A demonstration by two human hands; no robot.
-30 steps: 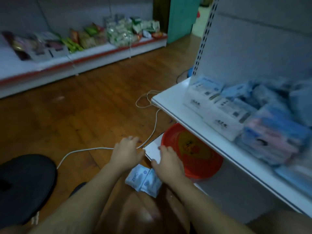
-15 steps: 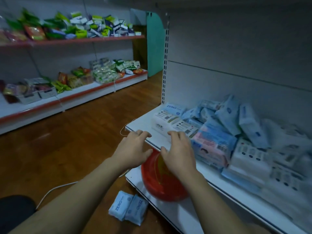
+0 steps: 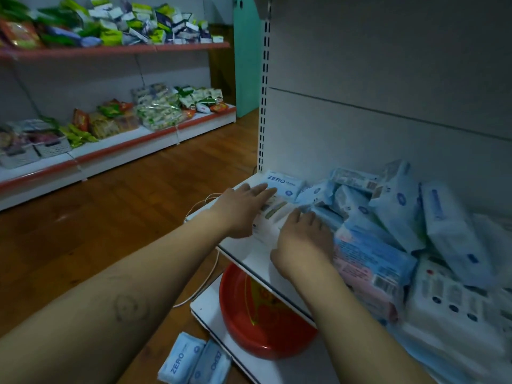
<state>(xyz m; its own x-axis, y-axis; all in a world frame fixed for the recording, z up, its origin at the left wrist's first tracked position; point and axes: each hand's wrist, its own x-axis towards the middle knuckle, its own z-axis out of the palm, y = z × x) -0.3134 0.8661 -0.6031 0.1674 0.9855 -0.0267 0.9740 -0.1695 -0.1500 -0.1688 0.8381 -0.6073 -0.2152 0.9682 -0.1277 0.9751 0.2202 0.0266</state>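
White tissue pack [image 3: 273, 218] is found at the front left corner of the shelf [image 3: 249, 254], lying flat between the two hands. The left hand [image 3: 242, 210] is laid on its left side with fingers straight and stretched toward the back, touching it without closing round it. The right hand [image 3: 303, 242] is set on its right side with fingers bent down over the edge — whether the pack is truly gripped cannot be told. Just behind it a blue ZERO pack [image 3: 284, 184] is seen near the back panel [image 3: 360, 139], and a loose pile of blue and pink packs [image 3: 388, 217] is heaped to the right. Under the shelf a red basin [image 3: 249, 336] is kept on the base board [image 3: 210, 314]; two more ZERO packs [image 3: 194, 361] are left on the wooden floor [image 3: 124, 212] beside it, near a thin white cable [image 3: 206, 284].
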